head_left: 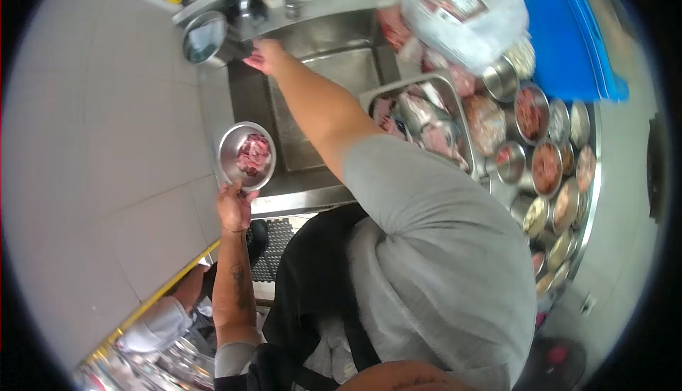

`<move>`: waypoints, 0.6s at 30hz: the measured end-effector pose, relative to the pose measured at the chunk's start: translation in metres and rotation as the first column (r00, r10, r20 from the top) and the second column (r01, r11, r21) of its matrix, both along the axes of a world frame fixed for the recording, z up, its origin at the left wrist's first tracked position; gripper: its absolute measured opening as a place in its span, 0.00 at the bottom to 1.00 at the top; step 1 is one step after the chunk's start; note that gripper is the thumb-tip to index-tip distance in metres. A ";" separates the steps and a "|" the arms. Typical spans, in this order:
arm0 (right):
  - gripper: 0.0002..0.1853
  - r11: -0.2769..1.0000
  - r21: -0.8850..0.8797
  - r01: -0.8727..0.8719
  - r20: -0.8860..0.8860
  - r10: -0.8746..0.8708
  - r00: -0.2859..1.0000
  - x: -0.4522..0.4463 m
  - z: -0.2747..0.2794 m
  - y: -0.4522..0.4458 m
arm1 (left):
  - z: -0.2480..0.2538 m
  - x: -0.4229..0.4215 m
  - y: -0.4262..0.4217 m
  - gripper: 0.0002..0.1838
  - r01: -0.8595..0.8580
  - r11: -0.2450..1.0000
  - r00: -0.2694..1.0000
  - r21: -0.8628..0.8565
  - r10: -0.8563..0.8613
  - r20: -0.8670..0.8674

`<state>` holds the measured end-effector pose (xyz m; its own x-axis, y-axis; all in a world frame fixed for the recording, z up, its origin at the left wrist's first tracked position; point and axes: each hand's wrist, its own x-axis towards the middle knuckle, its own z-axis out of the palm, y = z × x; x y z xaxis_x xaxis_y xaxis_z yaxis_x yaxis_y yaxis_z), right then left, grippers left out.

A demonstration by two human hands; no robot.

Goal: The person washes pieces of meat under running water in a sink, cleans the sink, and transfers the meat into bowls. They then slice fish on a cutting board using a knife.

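My left hand (235,206) grips the near rim of a round steel bowl (226,151), thumb at the edge. Pieces of raw red meat (253,154) lie inside it. The bowl is at the left side of a steel sink (302,135). Stretched across the basin, my right hand (266,56) is at the far left corner, close to a metal pot (205,39) and a dark part beside it. Its fingers are blurred and partly hidden, so whether they hold anything is unclear.
Right of the sink, a steel tray (455,93) holds fish pieces. Beyond are a filled plastic bag (476,29), a blue bin (568,36) and several steel bowls of ingredients (547,167). Another person's sleeve (156,326) shows at lower left.
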<state>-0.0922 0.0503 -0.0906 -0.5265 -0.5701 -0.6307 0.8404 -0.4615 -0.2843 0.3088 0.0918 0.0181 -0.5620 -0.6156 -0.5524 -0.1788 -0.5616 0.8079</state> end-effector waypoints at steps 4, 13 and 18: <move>0.10 0.990 -0.133 0.049 -0.014 -0.052 0.999 -0.004 -0.014 -0.021 | 0.035 -0.001 0.028 0.17 0.008 0.999 0.999 -0.036 -0.010 -0.042; 0.17 0.696 0.709 -0.115 -0.586 0.672 0.454 -0.039 0.022 0.008 | 0.019 0.013 0.025 0.14 -0.032 0.999 0.986 0.044 0.039 -0.161; 0.26 0.272 0.540 0.796 0.020 0.942 -0.335 -0.051 0.068 0.073 | 0.029 0.033 0.041 0.13 -0.127 0.991 0.982 0.038 0.131 -0.138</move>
<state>-0.1430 0.1229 -0.0229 -0.5956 -0.7747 0.2123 -0.7919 0.6106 0.0064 0.3416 0.1326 0.0472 -0.5515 -0.6733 -0.4925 0.0102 -0.5957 0.8031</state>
